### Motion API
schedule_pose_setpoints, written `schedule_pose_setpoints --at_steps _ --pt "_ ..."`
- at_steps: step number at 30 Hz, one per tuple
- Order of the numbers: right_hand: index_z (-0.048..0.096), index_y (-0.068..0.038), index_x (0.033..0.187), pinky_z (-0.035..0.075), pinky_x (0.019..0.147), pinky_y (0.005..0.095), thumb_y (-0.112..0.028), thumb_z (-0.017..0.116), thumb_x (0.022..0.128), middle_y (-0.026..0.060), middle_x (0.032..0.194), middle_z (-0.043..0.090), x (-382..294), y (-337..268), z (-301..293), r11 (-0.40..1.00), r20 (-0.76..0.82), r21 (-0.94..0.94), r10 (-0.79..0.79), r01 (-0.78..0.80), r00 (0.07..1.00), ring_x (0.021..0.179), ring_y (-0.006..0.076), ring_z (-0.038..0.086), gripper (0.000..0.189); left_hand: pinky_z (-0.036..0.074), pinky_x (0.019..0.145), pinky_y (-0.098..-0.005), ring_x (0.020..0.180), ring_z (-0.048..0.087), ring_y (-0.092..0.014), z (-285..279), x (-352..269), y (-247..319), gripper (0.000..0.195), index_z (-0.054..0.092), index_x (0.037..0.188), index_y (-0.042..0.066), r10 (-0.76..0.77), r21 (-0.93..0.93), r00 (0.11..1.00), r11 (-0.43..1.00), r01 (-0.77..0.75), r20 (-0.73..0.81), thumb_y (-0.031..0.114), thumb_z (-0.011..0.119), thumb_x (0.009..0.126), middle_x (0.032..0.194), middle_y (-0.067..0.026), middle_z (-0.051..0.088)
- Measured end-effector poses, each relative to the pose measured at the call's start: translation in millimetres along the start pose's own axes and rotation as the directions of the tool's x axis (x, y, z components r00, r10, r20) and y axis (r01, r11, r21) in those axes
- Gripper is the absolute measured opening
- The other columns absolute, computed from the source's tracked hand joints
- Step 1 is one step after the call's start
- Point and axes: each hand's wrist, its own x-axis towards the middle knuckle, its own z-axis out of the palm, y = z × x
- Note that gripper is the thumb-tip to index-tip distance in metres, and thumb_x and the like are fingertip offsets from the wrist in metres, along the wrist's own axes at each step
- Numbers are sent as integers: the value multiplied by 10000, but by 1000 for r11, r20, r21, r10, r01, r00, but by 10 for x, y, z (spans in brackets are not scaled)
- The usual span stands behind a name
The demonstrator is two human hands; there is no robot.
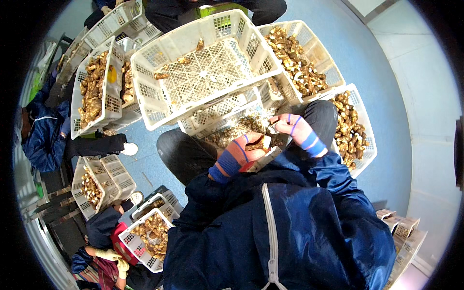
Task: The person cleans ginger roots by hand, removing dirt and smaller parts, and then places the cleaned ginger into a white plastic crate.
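Observation:
My left hand (239,154), in a pink glove with blue bands, grips a brown-and-white mushroom (260,144) above my lap. Close to its right, my right hand (296,131) wears a matching glove and is closed on a small knife (272,128), mostly hidden by the fingers. The blade lies near the mushroom's upper end, and contact cannot be made out. Beneath both hands, pale and brown trimmings (250,123) are heaped between my knees. A large white plastic crate (154,117) stands just beyond, with several mushrooms lying on its latticed floor.
Mushrooms fill crates at the upper right (320,47), beside my right knee (369,156) and at the left (116,90). Co-workers sit around: dark-trousered legs (166,14) at the top, a blue jacket (45,127) at left, gloved hands (108,255) lower left.

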Motion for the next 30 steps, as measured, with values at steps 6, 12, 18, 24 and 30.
schedule_pose_setpoints --at_steps 6,12,18,24,30 --pt "531 -10 665 408 710 269 -80 613 750 97 929 573 -179 -148 201 961 -59 40 -271 274 961 808 118 506 137 421 846 -288 963 544 -226 35 61 -298 353 548 1048 -2 72 224 983 974 -33 -169 151 581 731 1029 -133 566" --pt "533 -14 657 420 661 280 -99 579 771 75 764 549 -263 -292 337 860 11 -300 -430 413 903 715 175 519 150 449 806 -304 918 582 -248 150 80 -209 392 543 1050 10 4 226 970 973 52 -242 182 640 711 981 -147 603" --pt "541 -8 698 427 602 276 -100 551 800 83 718 559 -240 -235 329 635 99 -515 -623 575 776 637 170 526 138 455 794 -320 907 581 -266 198 105 -193 382 549 1025 17 96 393 959 919 17 -267 192 646 700 961 -155 599" --pt "507 -36 658 405 581 215 -117 602 774 -3 691 565 -165 -86 205 915 -211 402 53 37 976 614 58 471 171 424 854 -291 970 547 -212 135 195 -542 389 506 1091 -12 37 80 961 997 -15 -275 100 612 734 1040 -143 571" --pt "519 -7 698 381 604 205 -95 577 802 -7 721 547 -252 -67 309 979 -203 85 -163 183 965 635 57 451 148 422 857 -339 985 527 -281 98 217 -631 322 552 1055 36 447 271 891 870 -412 -80 32 538 733 1079 -156 529"
